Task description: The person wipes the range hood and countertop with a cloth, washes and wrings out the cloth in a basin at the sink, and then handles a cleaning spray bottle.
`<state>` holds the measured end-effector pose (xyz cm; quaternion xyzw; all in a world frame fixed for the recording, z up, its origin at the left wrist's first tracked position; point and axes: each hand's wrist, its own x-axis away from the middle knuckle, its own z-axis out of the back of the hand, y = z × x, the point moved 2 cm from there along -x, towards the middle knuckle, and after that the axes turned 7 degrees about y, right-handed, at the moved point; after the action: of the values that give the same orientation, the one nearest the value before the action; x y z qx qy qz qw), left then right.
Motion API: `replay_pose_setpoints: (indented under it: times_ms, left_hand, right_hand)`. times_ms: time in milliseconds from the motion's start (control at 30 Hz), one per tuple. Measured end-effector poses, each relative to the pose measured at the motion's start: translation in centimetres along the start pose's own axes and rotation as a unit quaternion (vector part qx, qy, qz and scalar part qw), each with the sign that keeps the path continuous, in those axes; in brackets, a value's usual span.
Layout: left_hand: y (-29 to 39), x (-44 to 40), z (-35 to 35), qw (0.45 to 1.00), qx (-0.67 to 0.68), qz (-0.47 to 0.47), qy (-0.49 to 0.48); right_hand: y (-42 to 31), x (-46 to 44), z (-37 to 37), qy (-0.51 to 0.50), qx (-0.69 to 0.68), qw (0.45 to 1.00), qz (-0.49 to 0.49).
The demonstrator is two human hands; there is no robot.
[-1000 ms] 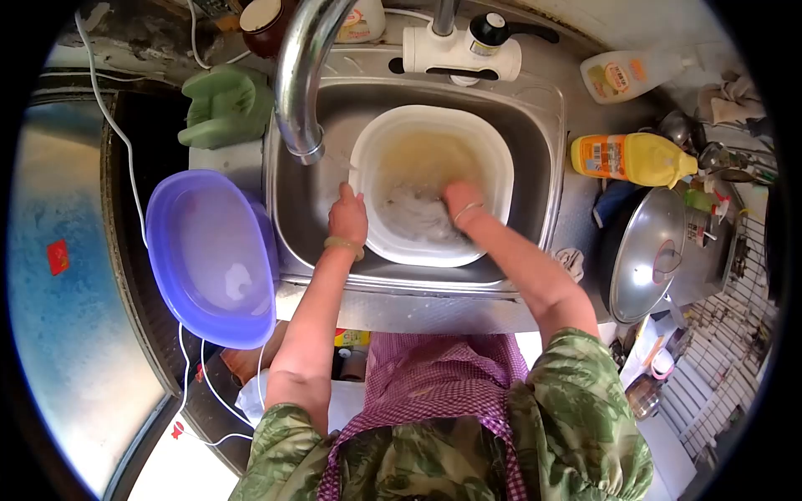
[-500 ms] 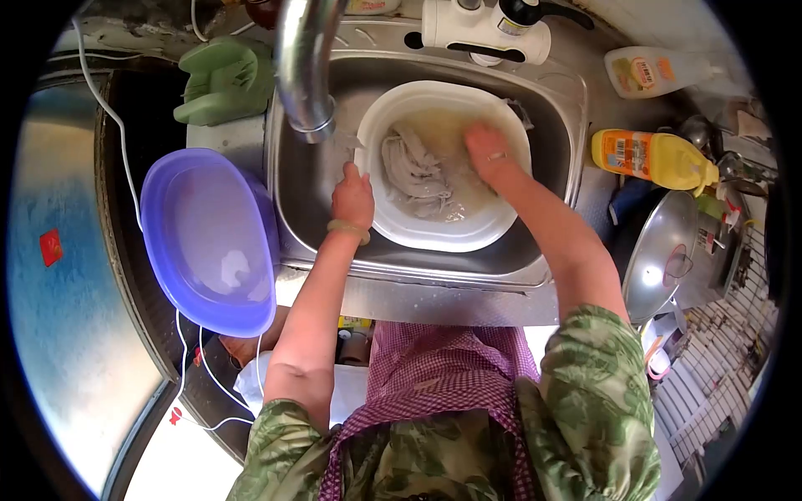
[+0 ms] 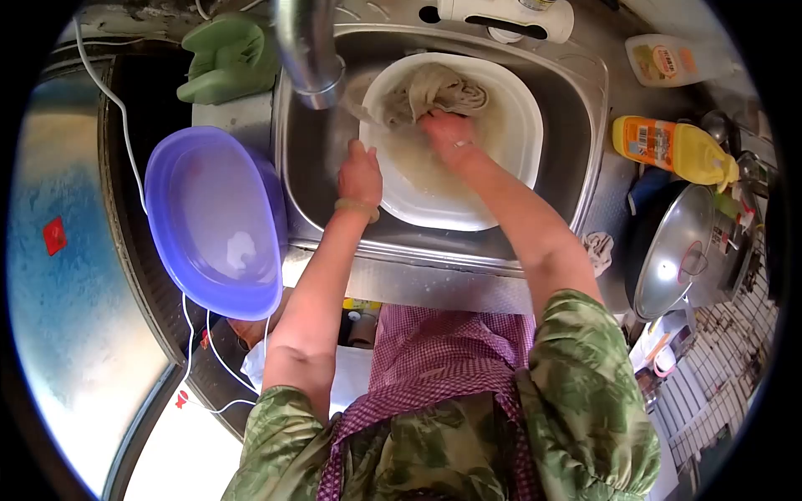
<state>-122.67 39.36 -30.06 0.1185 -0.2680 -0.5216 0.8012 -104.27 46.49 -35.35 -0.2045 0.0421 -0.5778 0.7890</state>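
A white basin [image 3: 511,179] with cloudy water stands in the steel sink [image 3: 311,167]. My left hand [image 3: 361,177] is closed on the basin's left rim; a bracelet circles that wrist. Inside the basin, my right hand [image 3: 449,132] presses against a bunched grey cloth [image 3: 447,86], its fingers partly hidden by the cloth's lower edge. The cloth lies folded near the far side of the basin, wet. Over the sink's left part hangs the metal faucet [image 3: 311,58], with a pale blurred streak below its spout.
Left of the sink sits a purple tub [image 3: 221,217], with a green plastic holder [image 3: 227,58] behind it. On the right are a yellow bottle [image 3: 672,149], a clear bottle [image 3: 664,61], a pan lid [image 3: 672,250] and a small crumpled cloth [image 3: 598,250] at the counter edge.
My right hand has moved left onto the cloth. The cloth has shifted from the basin's left side to its far side and is bunched up. My left hand stays at the rim.
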Motion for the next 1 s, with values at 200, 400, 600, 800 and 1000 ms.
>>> replay_pose_setpoints:
  times_ms: [200,400,600,800,1000]
  left_hand:
    - [-3.4,-0.8,-3.4,0.994,0.074,-0.064,0.047]
    - [-1.9,-0.6,-1.4,0.998,0.033,-0.044,0.033]
    - [0.1,-0.3,0.4,1.0,0.014,0.013,0.001]
    - [-0.5,-0.5,-0.1,1.0,0.024,0.009,-0.006]
    - [-0.1,-1.3,0.8,1.0,-0.001,-0.013,0.004]
  right_hand:
    - [-2.0,8.8,2.9,-0.045,-0.299,0.953,0.01]
    - [-2.4,10.2,-1.9,-0.132,-0.267,0.951,0.083]
    - [-6.0,8.9,0.7,-0.135,-0.344,0.926,0.073]
    - [-3.1,11.0,6.7,-0.247,-0.247,0.934,0.072]
    - [4.4,14.0,2.1,-0.209,-0.149,0.961,0.104]
